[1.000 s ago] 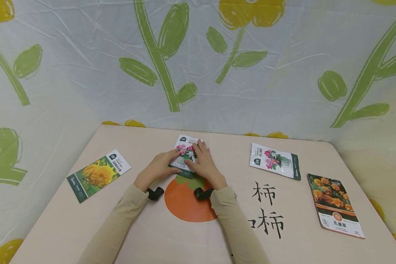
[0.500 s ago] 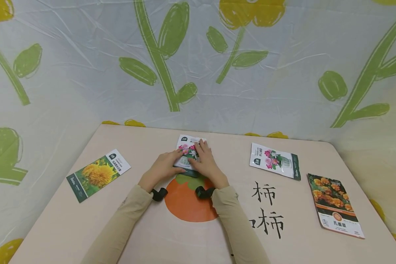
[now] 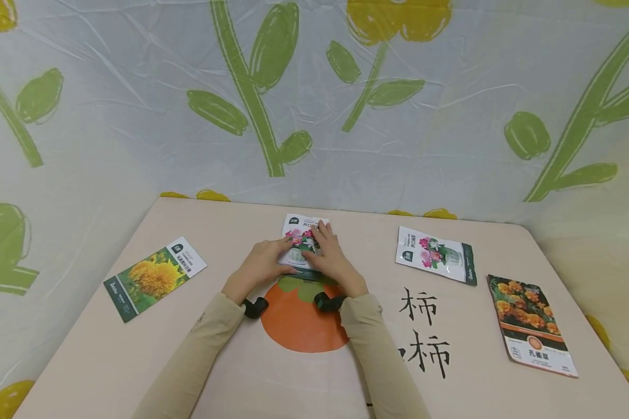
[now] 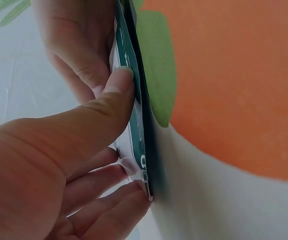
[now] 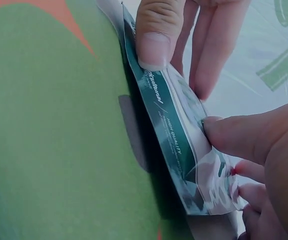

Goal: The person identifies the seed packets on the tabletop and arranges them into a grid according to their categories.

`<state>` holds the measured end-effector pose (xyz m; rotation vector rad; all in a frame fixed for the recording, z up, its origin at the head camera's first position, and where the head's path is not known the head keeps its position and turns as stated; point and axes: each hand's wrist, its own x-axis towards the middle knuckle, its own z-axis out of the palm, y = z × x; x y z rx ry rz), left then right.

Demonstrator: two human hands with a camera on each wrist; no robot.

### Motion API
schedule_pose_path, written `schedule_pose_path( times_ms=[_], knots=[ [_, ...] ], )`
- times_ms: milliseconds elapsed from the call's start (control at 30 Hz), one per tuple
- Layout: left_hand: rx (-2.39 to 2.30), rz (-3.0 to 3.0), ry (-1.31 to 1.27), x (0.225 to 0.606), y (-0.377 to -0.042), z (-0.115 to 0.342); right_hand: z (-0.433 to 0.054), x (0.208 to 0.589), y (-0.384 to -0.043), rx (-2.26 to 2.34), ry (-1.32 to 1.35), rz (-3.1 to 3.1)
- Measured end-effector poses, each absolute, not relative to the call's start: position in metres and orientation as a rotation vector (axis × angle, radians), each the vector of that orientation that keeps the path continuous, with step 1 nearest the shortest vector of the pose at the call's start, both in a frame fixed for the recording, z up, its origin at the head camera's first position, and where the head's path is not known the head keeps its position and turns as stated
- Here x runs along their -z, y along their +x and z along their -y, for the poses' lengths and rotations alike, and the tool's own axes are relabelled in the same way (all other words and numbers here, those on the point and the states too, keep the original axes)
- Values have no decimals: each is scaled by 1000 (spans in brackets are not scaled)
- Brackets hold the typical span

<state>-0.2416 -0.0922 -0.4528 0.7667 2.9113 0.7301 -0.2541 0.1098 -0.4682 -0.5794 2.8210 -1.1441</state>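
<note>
A white seed packet [image 3: 297,247] with pink flowers and a dark green bottom strip lies at the back middle of the table, just beyond the printed persimmon. My left hand [image 3: 260,265] holds its left side, thumb on the green strip [image 4: 137,127] and fingers along the edge in the left wrist view. From the other side my right hand [image 3: 334,261] grips it, thumb on its face and fingers at the right edge. Close under the strip, the left wrist view shows another dark edge. The right wrist view shows the packet [image 5: 179,135] slightly bulged, with both thumbs on it.
A yellow sunflower seed packet [image 3: 155,279] lies at the left. To the right are another pink-flower packet [image 3: 435,256] and an orange marigold packet [image 3: 532,326]. Behind the pale table [image 3: 272,378] hangs a flower-patterned cloth [image 3: 424,139].
Both hands have slid the pink-flower packet a little to the right, and it stands slightly straighter. The packets at the sides have stayed in place.
</note>
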Motion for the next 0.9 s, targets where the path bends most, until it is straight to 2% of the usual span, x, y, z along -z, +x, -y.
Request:
schedule_pose_path(
  times_ms=[500, 700, 900],
  knots=[
    [-1261, -2717, 843, 474, -253, 118, -116, 470, -258, 1189, -584, -2771],
    [-1288, -2631, 1037, 485, -257, 119, -117, 470, -257, 1186, -585, -2785],
    [-1229, -2638, 1078, 491, -259, 120, -116, 472, -258, 1183, -604, -2800]
  ],
)
